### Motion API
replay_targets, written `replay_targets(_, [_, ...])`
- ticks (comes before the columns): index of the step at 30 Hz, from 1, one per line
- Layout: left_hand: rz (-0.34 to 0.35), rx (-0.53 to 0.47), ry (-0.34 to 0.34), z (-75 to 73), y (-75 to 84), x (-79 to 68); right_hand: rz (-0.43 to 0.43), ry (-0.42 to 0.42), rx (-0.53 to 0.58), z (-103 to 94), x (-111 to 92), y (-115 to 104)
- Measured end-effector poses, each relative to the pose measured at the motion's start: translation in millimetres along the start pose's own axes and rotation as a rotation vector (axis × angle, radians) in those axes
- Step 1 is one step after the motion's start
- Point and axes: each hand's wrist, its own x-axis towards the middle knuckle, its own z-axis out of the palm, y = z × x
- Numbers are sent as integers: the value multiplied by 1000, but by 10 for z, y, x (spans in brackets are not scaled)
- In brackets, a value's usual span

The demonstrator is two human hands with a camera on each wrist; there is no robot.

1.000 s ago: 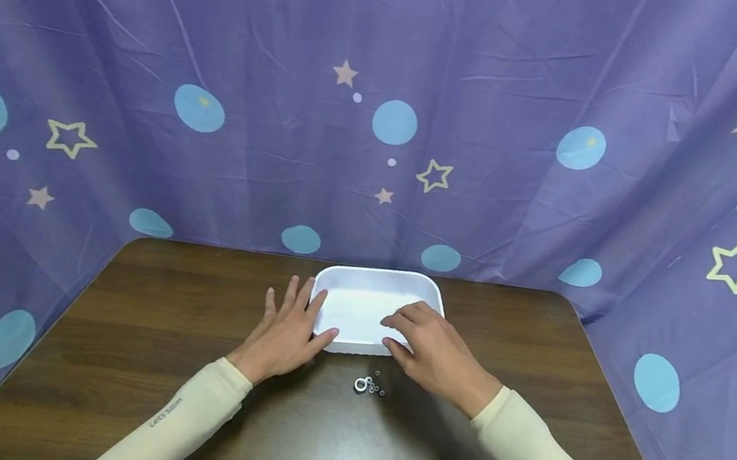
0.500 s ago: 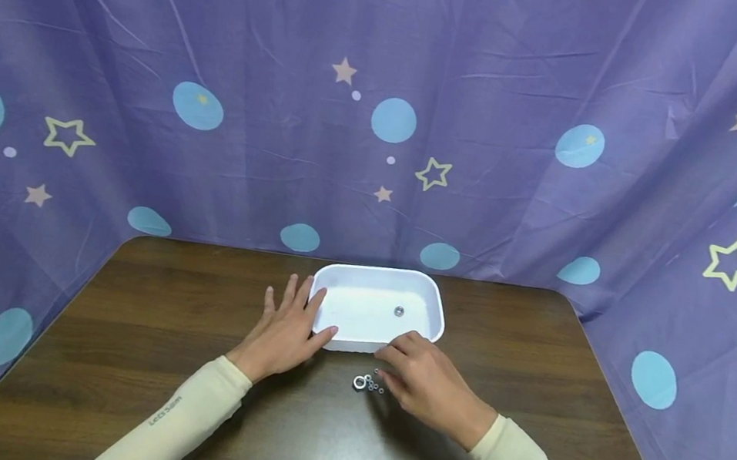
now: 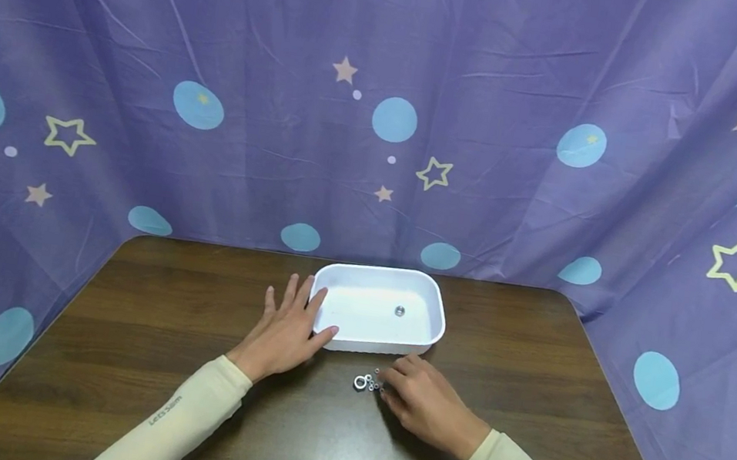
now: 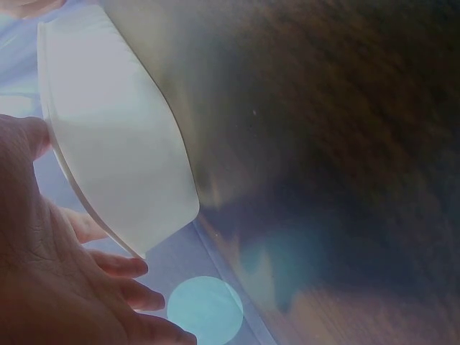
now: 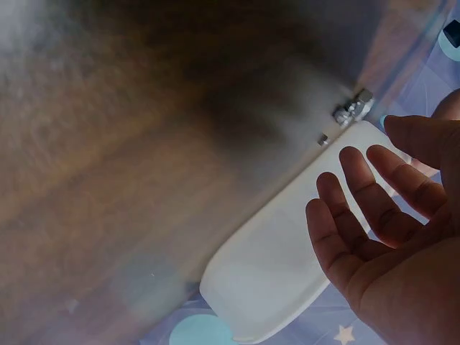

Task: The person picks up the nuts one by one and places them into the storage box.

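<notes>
A white rectangular tub [image 3: 367, 343] stands towards the back of the table, with one metal nut [image 3: 400, 311] inside on its right half. My left hand [image 3: 284, 339] rests with fingers spread on the tub's left end; the left wrist view shows its fingers [image 4: 118, 264] at the rim. Just in front of the tub lies a small cluster of metal nuts, one large nut [image 3: 360, 383] and several tiny ones [image 5: 345, 113]. My right hand [image 3: 426, 401] hovers at the right side of this cluster. Its fingers [image 5: 366, 190] are loosely bent with nothing seen between them.
The brown wooden table [image 3: 205, 302] extends around the tub on both sides and in front. A purple curtain [image 3: 272, 108] with stars and blue dots hangs behind and beside it.
My right hand has moved from over the tub down towards me to the nuts on the table. A nut shows in the tub where the hand was. My left hand stays put.
</notes>
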Motion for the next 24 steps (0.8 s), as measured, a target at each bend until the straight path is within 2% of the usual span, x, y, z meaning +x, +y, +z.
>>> replay_targets(15, [-11, -6, -8, -10, 7, -4, -33, -36, -57, 150, 12, -8])
replay_targets(24, [-8, -17, 0, 8, -1, 1, -52, -29, -96, 199, 20, -4])
